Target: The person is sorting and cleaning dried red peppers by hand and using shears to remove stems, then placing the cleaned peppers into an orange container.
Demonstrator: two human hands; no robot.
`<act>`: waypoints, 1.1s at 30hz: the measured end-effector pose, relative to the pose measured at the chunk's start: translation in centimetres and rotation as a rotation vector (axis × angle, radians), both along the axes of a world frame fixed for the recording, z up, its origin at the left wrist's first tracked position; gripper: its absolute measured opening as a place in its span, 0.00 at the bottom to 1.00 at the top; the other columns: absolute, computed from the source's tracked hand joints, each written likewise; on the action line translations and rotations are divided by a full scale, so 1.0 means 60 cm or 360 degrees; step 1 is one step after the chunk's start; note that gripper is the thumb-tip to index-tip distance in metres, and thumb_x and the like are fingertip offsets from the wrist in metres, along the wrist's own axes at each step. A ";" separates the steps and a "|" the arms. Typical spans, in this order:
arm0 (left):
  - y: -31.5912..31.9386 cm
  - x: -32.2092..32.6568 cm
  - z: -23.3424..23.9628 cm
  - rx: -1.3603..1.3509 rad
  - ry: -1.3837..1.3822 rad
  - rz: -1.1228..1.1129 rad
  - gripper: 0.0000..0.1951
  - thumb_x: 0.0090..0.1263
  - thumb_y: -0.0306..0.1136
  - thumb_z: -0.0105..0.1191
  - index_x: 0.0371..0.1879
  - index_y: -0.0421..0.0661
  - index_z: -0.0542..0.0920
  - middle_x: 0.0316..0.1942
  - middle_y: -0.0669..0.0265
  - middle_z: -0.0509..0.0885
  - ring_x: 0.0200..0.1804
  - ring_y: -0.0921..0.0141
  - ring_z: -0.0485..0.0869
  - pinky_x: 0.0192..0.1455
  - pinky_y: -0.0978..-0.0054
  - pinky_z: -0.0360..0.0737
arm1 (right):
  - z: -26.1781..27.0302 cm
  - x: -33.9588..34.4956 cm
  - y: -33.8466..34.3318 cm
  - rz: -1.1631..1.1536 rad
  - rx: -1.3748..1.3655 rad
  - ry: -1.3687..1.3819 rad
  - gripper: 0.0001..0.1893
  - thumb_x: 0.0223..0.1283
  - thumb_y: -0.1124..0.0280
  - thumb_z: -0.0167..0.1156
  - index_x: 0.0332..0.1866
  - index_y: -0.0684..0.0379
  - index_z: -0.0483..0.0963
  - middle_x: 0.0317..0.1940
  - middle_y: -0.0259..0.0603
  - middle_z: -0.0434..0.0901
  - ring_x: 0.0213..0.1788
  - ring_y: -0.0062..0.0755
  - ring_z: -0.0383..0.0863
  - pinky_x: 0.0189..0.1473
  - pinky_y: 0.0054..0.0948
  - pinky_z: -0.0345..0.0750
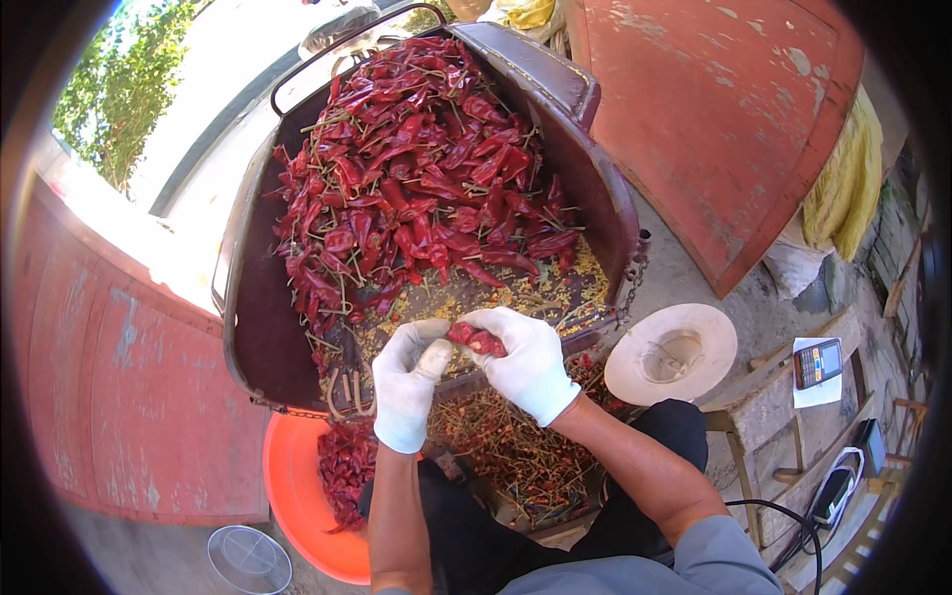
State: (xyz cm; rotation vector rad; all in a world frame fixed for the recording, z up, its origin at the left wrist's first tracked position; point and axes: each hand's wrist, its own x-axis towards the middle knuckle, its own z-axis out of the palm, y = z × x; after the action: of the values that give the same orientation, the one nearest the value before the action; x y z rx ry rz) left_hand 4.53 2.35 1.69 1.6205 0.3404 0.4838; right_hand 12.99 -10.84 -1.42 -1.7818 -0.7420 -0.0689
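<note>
My left hand [409, 379], in a white knit glove, is raised at the near edge of a metal cart bed with its fingertips curled close to a dried red chili pepper [477, 339]. That pepper is held by my right hand [520, 361], gloved the same way. Behind both hands, a large heap of dried red chili peppers with stems [416, 178] fills the cart bed [253, 327]. Yellow seeds [587, 279] lie scattered over its floor. Below the cart's edge is a pile of loose stems [520, 446]. Whether my left fingers touch the pepper is unclear.
An orange basin [297, 513] with red pepper pieces stands at lower left, beside a round sieve [250, 559]. A straw-coloured hat [673, 355] lies on the right, near a wooden bench [766, 416] bearing a keypad phone [818, 363]. Red metal panels [714, 111] flank the cart; a chain [632, 286] hangs at its corner.
</note>
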 end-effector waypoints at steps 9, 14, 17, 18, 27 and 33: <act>0.038 0.076 -0.042 -0.0079 0.0288 0.0167 0.06 0.74 0.28 0.55 0.38 0.39 0.82 0.29 0.71 0.82 0.31 0.80 0.77 0.35 0.80 0.75 | 0.016 -0.019 -0.018 0.0247 -0.0095 -0.0254 0.16 0.50 0.73 0.69 0.47 0.48 0.81 0.35 0.37 0.82 0.36 0.41 0.86 0.37 0.34 0.81; 0.071 0.145 -0.117 0.1142 0.0587 -0.0254 0.20 0.75 0.34 0.54 0.64 0.43 0.76 0.40 0.65 0.85 0.38 0.74 0.83 0.42 0.77 0.79 | 0.018 -0.004 -0.011 0.0343 -0.0110 -0.0008 0.13 0.55 0.66 0.69 0.47 0.51 0.81 0.39 0.44 0.85 0.41 0.48 0.86 0.44 0.38 0.82; 0.031 0.181 -0.098 0.1876 0.0886 -0.0036 0.23 0.69 0.52 0.58 0.60 0.57 0.81 0.45 0.57 0.87 0.51 0.57 0.85 0.55 0.60 0.80 | 0.008 0.001 -0.013 0.0352 -0.0209 0.0013 0.14 0.56 0.62 0.68 0.47 0.50 0.81 0.40 0.45 0.85 0.41 0.48 0.86 0.44 0.38 0.82; 0.030 0.189 -0.093 0.1838 0.0967 -0.0031 0.24 0.69 0.55 0.57 0.59 0.58 0.81 0.47 0.58 0.86 0.54 0.56 0.84 0.56 0.59 0.80 | 0.006 0.002 -0.012 0.0360 -0.0219 0.0016 0.14 0.57 0.62 0.68 0.48 0.50 0.81 0.40 0.45 0.85 0.42 0.48 0.86 0.44 0.39 0.82; 0.110 0.129 -0.135 0.0828 0.0595 0.0443 0.07 0.60 0.27 0.68 0.37 0.42 0.88 0.31 0.63 0.90 0.34 0.75 0.87 0.41 0.76 0.82 | 0.030 0.018 -0.012 0.0449 -0.0408 0.0385 0.17 0.57 0.59 0.67 0.51 0.51 0.81 0.41 0.47 0.85 0.45 0.49 0.85 0.49 0.40 0.81; 0.038 0.052 -0.025 0.0010 0.0208 0.0278 0.17 0.64 0.19 0.62 0.53 0.35 0.77 0.41 0.62 0.86 0.38 0.76 0.83 0.41 0.80 0.79 | 0.010 0.030 -0.007 0.0406 -0.0053 0.0929 0.27 0.57 0.55 0.68 0.61 0.53 0.77 0.40 0.50 0.86 0.46 0.50 0.86 0.49 0.40 0.80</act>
State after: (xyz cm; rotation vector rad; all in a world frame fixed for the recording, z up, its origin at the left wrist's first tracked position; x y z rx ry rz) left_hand 7.63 4.65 0.16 1.6396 0.5825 0.5126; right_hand 14.77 -11.27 -0.84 -1.6048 -0.5339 0.6119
